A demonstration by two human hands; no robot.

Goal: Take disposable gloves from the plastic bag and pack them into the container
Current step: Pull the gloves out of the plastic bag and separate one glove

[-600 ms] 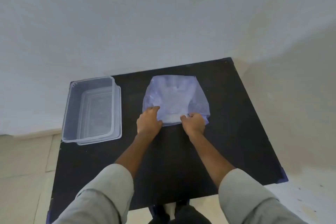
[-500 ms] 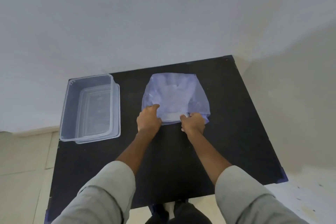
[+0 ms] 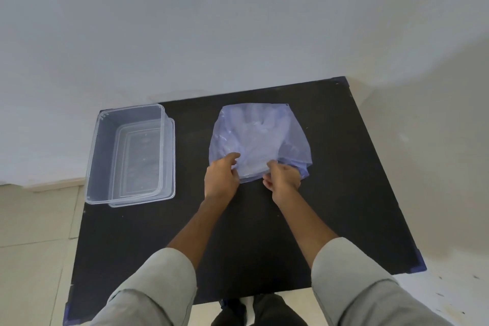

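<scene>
A translucent bluish plastic bag lies on the black table, with pale disposable gloves showing faintly through it. My left hand pinches the bag's near edge on the left. My right hand grips the same edge on the right, where the plastic bunches up. A clear rectangular container stands at the table's left side, open and with nothing in it, resting on what looks like its clear lid.
A white wall rises behind the table's far edge. Pale floor tiles show to the left and right. The table's near corners have blue caps. My dark shoes are below the near edge.
Both hands have tightened on the bag's near edge and drawn it slightly up and apart; the right side of the bag is more bunched. The container has not moved.
</scene>
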